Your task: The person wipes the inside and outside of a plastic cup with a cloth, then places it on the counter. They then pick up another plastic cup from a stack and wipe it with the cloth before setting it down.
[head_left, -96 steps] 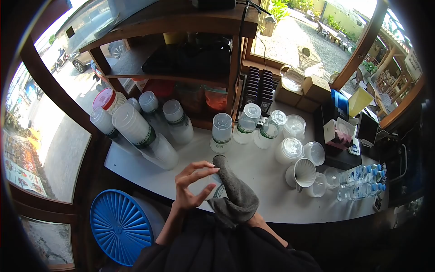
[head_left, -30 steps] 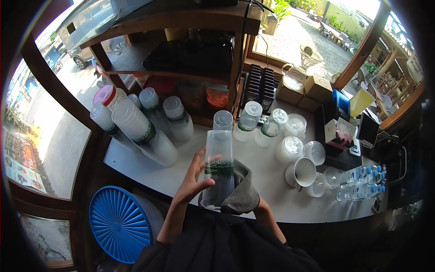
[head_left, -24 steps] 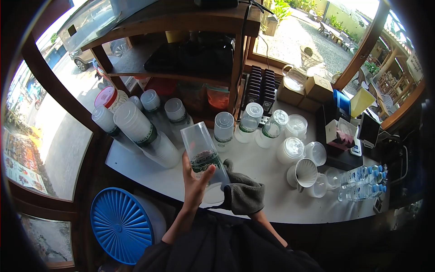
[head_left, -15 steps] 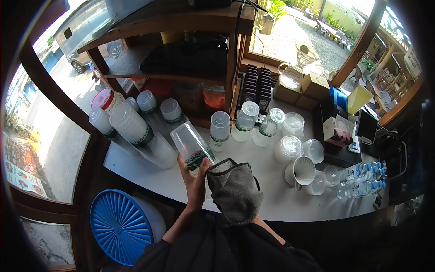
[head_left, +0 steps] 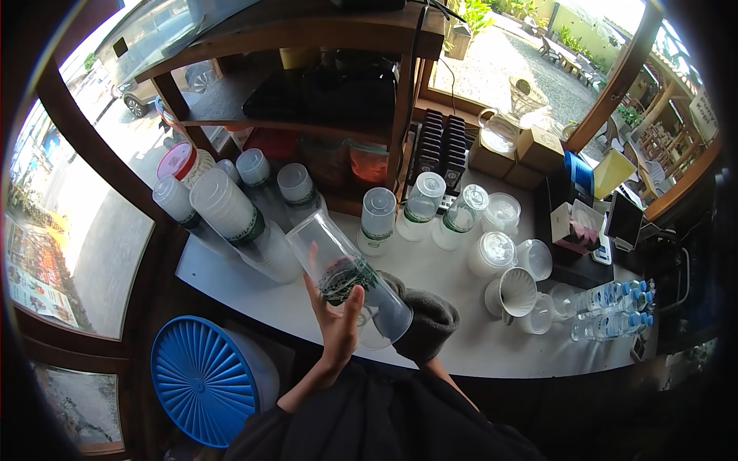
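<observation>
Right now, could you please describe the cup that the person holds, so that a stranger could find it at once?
Start at the white counter under the wooden shelf. At its near edge the left hand grips a clear plastic cup with a green band. Unlike the lidded cups standing behind, it is tilted, lidless and lifted off the counter.

Sunlit windows [head_left: 84,215] around wooden shelves [head_left: 307,127] and white counter [head_left: 453,338]

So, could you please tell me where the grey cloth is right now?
In the head view the grey cloth sits low and centre, over the right hand, at the mouth of the clear plastic cup held by the left hand.
</observation>
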Action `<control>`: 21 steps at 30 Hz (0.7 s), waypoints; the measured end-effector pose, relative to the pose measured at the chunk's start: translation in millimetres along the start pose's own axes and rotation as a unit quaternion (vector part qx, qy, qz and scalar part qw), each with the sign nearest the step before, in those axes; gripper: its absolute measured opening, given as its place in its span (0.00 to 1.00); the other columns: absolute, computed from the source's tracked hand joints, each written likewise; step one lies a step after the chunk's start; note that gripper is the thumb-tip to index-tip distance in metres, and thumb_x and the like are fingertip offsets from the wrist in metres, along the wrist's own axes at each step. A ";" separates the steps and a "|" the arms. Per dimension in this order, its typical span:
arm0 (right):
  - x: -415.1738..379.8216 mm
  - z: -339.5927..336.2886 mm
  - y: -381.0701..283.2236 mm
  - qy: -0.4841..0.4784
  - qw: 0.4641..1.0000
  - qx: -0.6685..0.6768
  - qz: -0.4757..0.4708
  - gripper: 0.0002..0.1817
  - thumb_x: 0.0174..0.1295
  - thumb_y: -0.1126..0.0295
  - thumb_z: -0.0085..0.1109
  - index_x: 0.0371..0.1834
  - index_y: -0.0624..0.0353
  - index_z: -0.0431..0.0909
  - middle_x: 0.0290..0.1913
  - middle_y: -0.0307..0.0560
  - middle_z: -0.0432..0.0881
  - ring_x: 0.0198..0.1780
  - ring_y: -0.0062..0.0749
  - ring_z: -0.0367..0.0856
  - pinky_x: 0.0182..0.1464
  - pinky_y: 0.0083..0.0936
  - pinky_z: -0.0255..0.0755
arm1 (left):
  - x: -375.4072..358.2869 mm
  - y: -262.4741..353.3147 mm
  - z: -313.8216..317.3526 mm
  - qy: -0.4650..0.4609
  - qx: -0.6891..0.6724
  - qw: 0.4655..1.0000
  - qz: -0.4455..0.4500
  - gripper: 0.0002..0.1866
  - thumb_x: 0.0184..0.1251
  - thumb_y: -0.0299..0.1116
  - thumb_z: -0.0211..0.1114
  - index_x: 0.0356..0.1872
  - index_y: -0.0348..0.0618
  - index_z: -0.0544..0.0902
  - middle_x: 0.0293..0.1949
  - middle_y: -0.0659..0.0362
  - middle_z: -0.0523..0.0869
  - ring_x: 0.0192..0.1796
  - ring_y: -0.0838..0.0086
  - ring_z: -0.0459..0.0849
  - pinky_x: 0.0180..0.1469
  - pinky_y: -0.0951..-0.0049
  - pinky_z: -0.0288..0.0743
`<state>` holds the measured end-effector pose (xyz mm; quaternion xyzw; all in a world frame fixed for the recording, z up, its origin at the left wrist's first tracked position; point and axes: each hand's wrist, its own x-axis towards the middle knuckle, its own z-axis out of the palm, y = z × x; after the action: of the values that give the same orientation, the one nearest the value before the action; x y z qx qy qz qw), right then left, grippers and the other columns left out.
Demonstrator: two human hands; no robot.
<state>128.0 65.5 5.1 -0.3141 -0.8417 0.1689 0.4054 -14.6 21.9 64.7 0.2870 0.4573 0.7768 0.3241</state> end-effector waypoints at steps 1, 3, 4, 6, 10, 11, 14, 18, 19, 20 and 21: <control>1.0 0.3 0.4 0.012 1.000 0.009 0.015 0.19 0.46 0.61 0.70 0.42 0.54 0.82 0.45 0.47 0.83 0.45 0.44 0.81 0.51 0.36 0.73 | -0.2 -2.6 -0.2 -0.013 0.014 0.999 0.027 0.46 0.65 0.40 0.65 0.74 0.46 0.43 0.58 0.48 0.68 0.52 0.68 0.77 0.59 0.65 0.71; 3.7 5.7 -1.7 0.064 0.993 0.076 0.068 0.18 0.44 0.63 0.70 0.39 0.56 0.82 0.43 0.48 0.83 0.43 0.43 0.82 0.48 0.34 0.74 | 0.1 -6.2 1.0 -0.027 -0.048 0.998 0.018 0.48 0.63 0.42 0.67 0.74 0.46 0.42 0.58 0.47 0.69 0.54 0.64 0.77 0.60 0.63 0.71; 5.2 10.0 -3.7 0.097 0.983 0.122 0.094 0.17 0.42 0.65 0.70 0.37 0.59 0.82 0.40 0.49 0.83 0.40 0.43 0.82 0.45 0.32 0.74 | -0.1 -7.0 1.5 -0.035 -0.077 0.996 0.014 0.49 0.62 0.44 0.68 0.74 0.47 0.42 0.58 0.47 0.69 0.55 0.62 0.77 0.60 0.62 0.71; 3.6 15.3 -5.3 0.098 0.969 0.169 0.149 0.18 0.41 0.66 0.70 0.36 0.61 0.81 0.39 0.50 0.83 0.38 0.41 0.82 0.43 0.30 0.75 | -3.8 -5.4 7.4 -0.051 -0.072 0.996 0.033 0.53 0.59 0.46 0.70 0.74 0.46 0.40 0.58 0.47 0.69 0.57 0.59 0.77 0.61 0.60 0.71; -5.4 28.8 3.8 -0.023 0.964 0.202 0.171 0.20 0.43 0.66 0.70 0.41 0.61 0.81 0.40 0.50 0.83 0.39 0.41 0.83 0.43 0.30 0.74 | -0.8 -10.2 4.7 -0.138 -0.072 0.987 0.045 0.61 0.50 0.41 0.77 0.73 0.44 0.36 0.59 0.46 0.67 0.61 0.57 0.74 0.62 0.57 0.70; -5.7 33.2 6.0 -0.050 0.963 0.216 0.154 0.19 0.43 0.66 0.70 0.40 0.60 0.82 0.40 0.51 0.83 0.39 0.41 0.83 0.43 0.30 0.74 | 0.9 -14.1 3.0 -0.163 -0.071 0.983 0.049 0.62 0.48 0.39 0.79 0.73 0.44 0.35 0.60 0.45 0.67 0.62 0.57 0.73 0.62 0.57 0.70; 19.3 19.8 -20.1 -0.040 0.961 0.262 0.082 0.22 0.47 0.67 0.69 0.47 0.62 0.78 0.42 0.49 0.82 0.42 0.36 0.81 0.46 0.27 0.73 | 3.9 -34.1 -12.3 -0.222 0.041 0.970 0.087 0.61 0.43 0.40 0.82 0.71 0.40 0.43 0.60 0.46 0.67 0.62 0.56 0.72 0.61 0.55 0.71; 16.4 8.6 -24.5 -0.076 0.967 0.236 0.058 0.22 0.47 0.67 0.69 0.47 0.62 0.78 0.43 0.49 0.82 0.43 0.35 0.81 0.47 0.27 0.73 | 17.0 -34.9 -29.9 -0.243 0.123 0.956 0.110 0.53 0.42 0.42 0.82 0.66 0.35 0.56 0.60 0.46 0.68 0.62 0.57 0.73 0.61 0.56 0.70; 10.2 2.0 -22.2 -0.087 0.967 0.232 0.061 0.22 0.47 0.67 0.69 0.47 0.62 0.78 0.43 0.49 0.82 0.43 0.35 0.81 0.47 0.27 0.73 | 20.5 -35.9 -32.7 -0.244 0.130 0.955 0.110 0.52 0.42 0.42 0.82 0.65 0.35 0.58 0.60 0.46 0.68 0.62 0.57 0.73 0.61 0.56 0.70; 4.9 -3.9 -20.0 -0.099 0.966 0.230 0.061 0.22 0.47 0.67 0.70 0.47 0.62 0.78 0.43 0.49 0.82 0.43 0.35 0.81 0.47 0.27 0.73 | 24.8 -25.0 -23.5 -0.254 0.076 0.957 0.115 0.50 0.42 0.42 0.82 0.64 0.34 0.60 0.59 0.47 0.68 0.62 0.58 0.73 0.61 0.57 0.70; -1.1 -11.3 -18.9 -0.111 0.966 0.227 0.062 0.22 0.47 0.67 0.70 0.47 0.62 0.78 0.43 0.49 0.82 0.43 0.35 0.81 0.47 0.27 0.73 | 28.9 -24.1 -26.8 -0.278 0.126 0.943 0.129 0.50 0.42 0.43 0.82 0.64 0.34 0.60 0.59 0.48 0.68 0.62 0.59 0.73 0.61 0.57 0.70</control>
<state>130.0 51.0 21.6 -0.2451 -0.7998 0.4142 0.3587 -46.8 38.9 36.2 0.5866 0.4025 0.6370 0.2969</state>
